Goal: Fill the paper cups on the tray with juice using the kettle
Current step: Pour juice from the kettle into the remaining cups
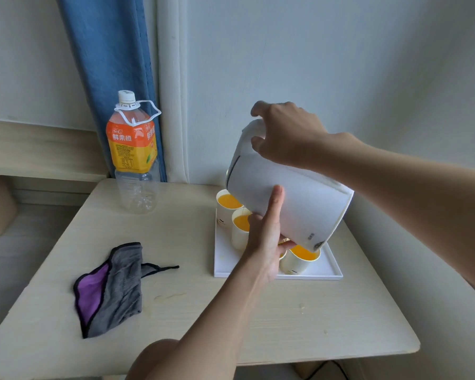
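head view: a white kettle [291, 198] is held tilted above the tray [226, 260], its spout end lowered toward the far left, over the cups. the right grip [288, 135] is clamped round the handle on top, fingers curled. the left grip [266, 237] is pressed flat against the kettle's near side, fingers straight and apart from any hold.

the white tray is set toward the far right corner of the bench [258, 311]. on it, the far cup [228, 201] is filled with orange juice nearly to the rim. just beside it, the second cup [240, 223] is also seen with juice, partly hidden by the kettle. the near cup [302, 256] is filled close to its rim. a fourth cup [283, 254] is mostly hidden behind the left grip, so its level cannot be told.

a capped juice bottle [133, 152] is stood at the far left corner, its lower part clear. a grey and purple cloth [113, 286] is laid near the left edge.
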Tool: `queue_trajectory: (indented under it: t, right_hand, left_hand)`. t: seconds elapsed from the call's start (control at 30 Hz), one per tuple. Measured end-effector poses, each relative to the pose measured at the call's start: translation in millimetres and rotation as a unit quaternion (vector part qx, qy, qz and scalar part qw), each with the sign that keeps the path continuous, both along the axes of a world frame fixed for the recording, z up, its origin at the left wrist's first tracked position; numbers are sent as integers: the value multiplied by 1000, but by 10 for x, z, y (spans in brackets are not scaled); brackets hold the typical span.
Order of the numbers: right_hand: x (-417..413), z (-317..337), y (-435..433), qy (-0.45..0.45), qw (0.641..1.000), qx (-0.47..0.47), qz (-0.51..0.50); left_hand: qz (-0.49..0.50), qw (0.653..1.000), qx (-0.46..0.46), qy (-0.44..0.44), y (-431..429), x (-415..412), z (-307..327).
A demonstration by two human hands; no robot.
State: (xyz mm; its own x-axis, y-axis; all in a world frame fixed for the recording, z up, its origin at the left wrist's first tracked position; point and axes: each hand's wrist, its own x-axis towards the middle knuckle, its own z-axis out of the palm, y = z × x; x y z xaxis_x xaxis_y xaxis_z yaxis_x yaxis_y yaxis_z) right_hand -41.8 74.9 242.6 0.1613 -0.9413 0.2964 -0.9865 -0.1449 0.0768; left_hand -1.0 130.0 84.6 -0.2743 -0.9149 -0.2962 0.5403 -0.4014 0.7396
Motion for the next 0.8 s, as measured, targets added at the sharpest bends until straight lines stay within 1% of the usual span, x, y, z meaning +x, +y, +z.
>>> queue_trajectory:
  t: [0.1, 0.13, 0.17, 0.2, 0.27, 0.3, 0.33, 0.43, 0.53, 0.57, 0.63, 0.7, 0.8]
  right_hand:
    - [44, 138, 92, -50, 998, 17, -29]
    - [65, 193, 127, -81, 995, 33, -38]
    - [88, 252, 162, -130, 989, 57, -45]
    - [113, 304, 203, -202, 974, 94, -53]
    - [179, 359, 278, -356, 915, 173, -76]
    - [221, 349, 297, -407, 889, 195, -80]
    - [264, 310, 300, -441, 870, 204, -79]
    - [467, 92, 274, -510, 836, 193, -65]
    - [742, -255, 178, -580, 793, 165, -80]
    - [845, -389, 135, -597, 783, 148, -92]
    - [1060, -663, 54, -617, 771, 108, -114]
    - [1222, -889, 15, -619, 769, 79, -138]
    - [1349, -1139, -49, -617, 773, 49, -144]
  left_hand:
    - [4, 998, -45, -50, -38, 247, 13]
    - [7, 995, -63, -73, -55, 347, 10]
    - [13, 992, -80, -97, -74, 457, 10]
    - [20, 988, -94, -121, -96, 575, 6]
    - [33, 980, -116, -160, -133, 836, -4]
    - [36, 976, -128, -174, -151, 978, 0]
    - [39, 971, -140, -190, -184, 1122, -15]
    - [72, 953, -151, -254, -251, 1528, -65]
    - [134, 909, -123, -375, -258, 1829, -216]
    - [148, 899, -116, -396, -260, 1896, -288]
    - [162, 897, -109, -396, -271, 1979, -427]
    - [155, 902, -110, -388, -313, 2019, -552]
    - [123, 907, -110, -388, -420, 2068, -667]
